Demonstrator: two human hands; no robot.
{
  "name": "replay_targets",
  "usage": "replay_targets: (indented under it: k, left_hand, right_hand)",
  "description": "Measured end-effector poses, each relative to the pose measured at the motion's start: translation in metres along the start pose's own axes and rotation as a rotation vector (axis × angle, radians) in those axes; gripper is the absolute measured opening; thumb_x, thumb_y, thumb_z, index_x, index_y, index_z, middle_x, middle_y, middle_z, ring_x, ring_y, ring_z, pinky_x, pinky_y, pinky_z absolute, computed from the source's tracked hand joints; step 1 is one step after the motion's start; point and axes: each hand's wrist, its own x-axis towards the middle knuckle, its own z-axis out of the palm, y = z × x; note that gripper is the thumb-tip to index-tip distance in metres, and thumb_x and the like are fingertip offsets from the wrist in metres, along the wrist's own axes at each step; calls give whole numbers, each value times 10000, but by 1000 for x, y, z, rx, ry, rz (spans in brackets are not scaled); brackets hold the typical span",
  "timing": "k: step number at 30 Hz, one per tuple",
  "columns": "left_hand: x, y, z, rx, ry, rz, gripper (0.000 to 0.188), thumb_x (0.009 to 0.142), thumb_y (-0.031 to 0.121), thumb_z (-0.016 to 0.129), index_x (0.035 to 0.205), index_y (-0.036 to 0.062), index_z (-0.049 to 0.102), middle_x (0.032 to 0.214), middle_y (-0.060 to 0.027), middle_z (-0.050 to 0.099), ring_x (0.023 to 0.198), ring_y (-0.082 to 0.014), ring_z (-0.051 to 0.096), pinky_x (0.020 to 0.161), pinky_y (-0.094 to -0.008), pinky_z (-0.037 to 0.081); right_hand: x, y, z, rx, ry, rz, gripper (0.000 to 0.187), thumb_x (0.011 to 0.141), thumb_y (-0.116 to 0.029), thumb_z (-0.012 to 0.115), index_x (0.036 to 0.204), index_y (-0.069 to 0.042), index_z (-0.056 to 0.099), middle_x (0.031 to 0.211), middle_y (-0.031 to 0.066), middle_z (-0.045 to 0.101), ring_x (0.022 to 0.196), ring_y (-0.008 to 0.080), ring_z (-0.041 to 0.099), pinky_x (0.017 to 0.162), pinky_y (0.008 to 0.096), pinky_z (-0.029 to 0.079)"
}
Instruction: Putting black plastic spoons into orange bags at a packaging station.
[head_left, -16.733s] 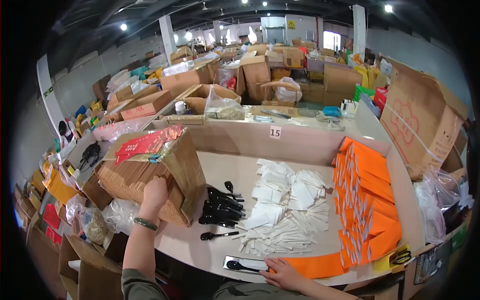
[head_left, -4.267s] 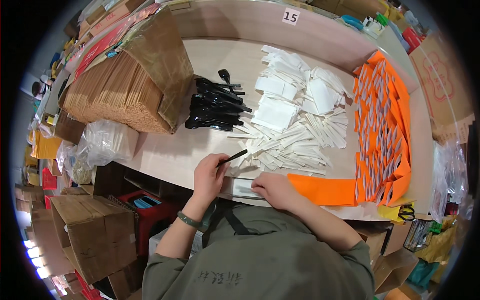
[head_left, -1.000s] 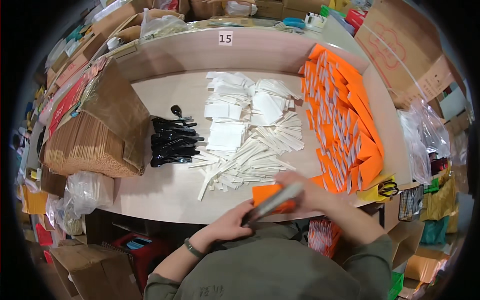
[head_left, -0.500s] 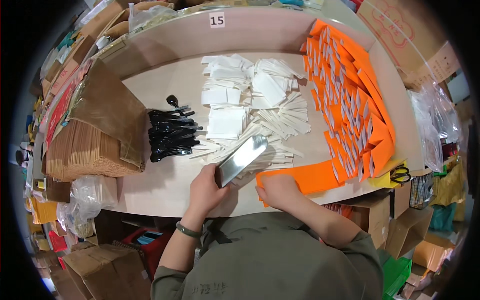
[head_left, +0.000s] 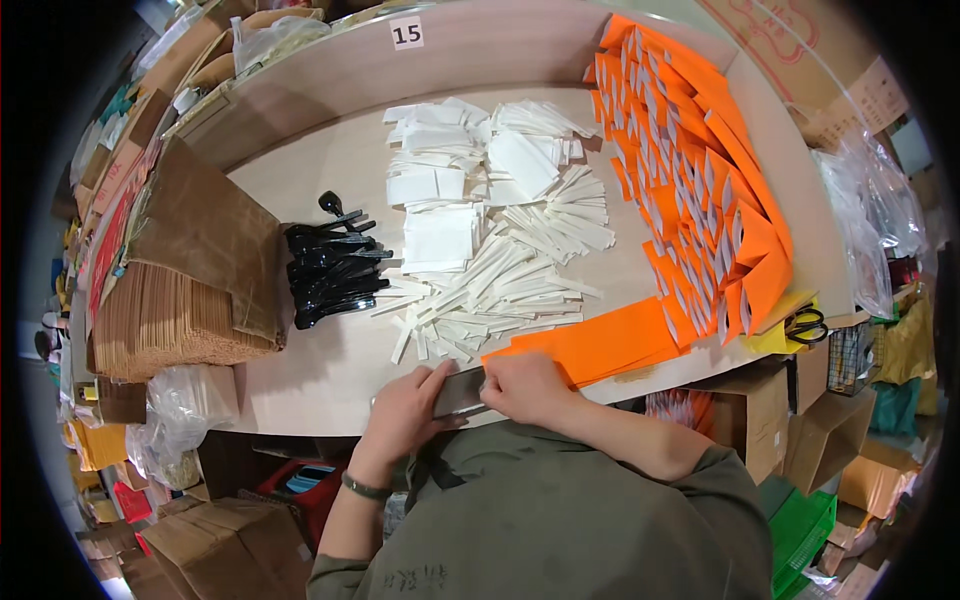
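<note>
My left hand (head_left: 402, 412) is closed around a flat, shiny silver strip (head_left: 458, 393), which lies low by the table's front edge. The strip's right end meets the curled fingers of my right hand (head_left: 524, 388). That right hand is closed at the left end of the orange paper sleeves (head_left: 615, 340), and its fingertips are hidden. Beyond both hands lies a loose pile of narrow white paper packets (head_left: 490, 290). Wider white packets (head_left: 438, 240) are stacked behind it. To the left is a heap of black wrapped spoons (head_left: 335, 270).
Rows of orange sleeves (head_left: 690, 190) fan out along the table's right wall. A cardboard box (head_left: 200, 235) packed with brown card pieces stands at left. Black-handled scissors (head_left: 805, 325) lie at the right corner. A low partition (head_left: 300, 100) borders the back.
My left hand has lowered the silver strip from a raised slant to nearly level beside my right hand. My right hand has shifted slightly left along with the orange sleeves' end.
</note>
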Motion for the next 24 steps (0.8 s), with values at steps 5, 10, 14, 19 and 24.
replay_targets:
  k: [5, 10, 14, 19, 24]
  left_hand:
    - [4, -7, 7, -43, 318, 203, 775, 633, 280, 876, 1321, 135, 550, 1200, -161, 589, 1056, -359, 583, 881, -420, 497]
    - [-8, -36, 12, -120, 435, 13, 688, 663, 228, 864, 1279, 99, 584, 1274, -180, 564, 1119, -372, 553, 946, -429, 470]
    - [-30, -67, 9, -105, 569, -124, 493, 743, 151, 802, 1198, 78, 629, 1235, -166, 585, 1072, -363, 576, 922, -420, 478]
    - [-30, -87, -7, -118, 642, -229, 309, 789, 57, 720, 1093, 63, 662, 1124, -131, 634, 1036, -347, 610, 880, -401, 506]
    - [-9, -87, -20, -41, 745, -183, 257, 793, 47, 700, 1048, 64, 669, 1080, -116, 647, 981, -341, 625, 824, -402, 520]
  right_hand:
    - [13, 58, -64, -141, 311, 17, 120, 821, -148, 634, 850, -32, 623, 837, 157, 643, 835, 350, 634, 741, 446, 497]
    - [14, 96, -105, -297, 228, 116, 168, 810, -104, 658, 950, -16, 627, 913, 150, 640, 891, 327, 631, 758, 418, 501]
    - [35, 55, -108, -51, 284, 95, 179, 824, -101, 664, 985, -25, 654, 886, 138, 640, 860, 314, 629, 753, 398, 509]
    - [113, 11, -73, -294, 360, -374, 130, 813, -56, 647, 940, -31, 659, 890, 148, 647, 878, 306, 640, 735, 414, 524]
    - [158, 2, -42, -663, 230, -417, 34, 754, -32, 629, 780, -40, 609, 874, 153, 651, 879, 317, 645, 723, 419, 534]
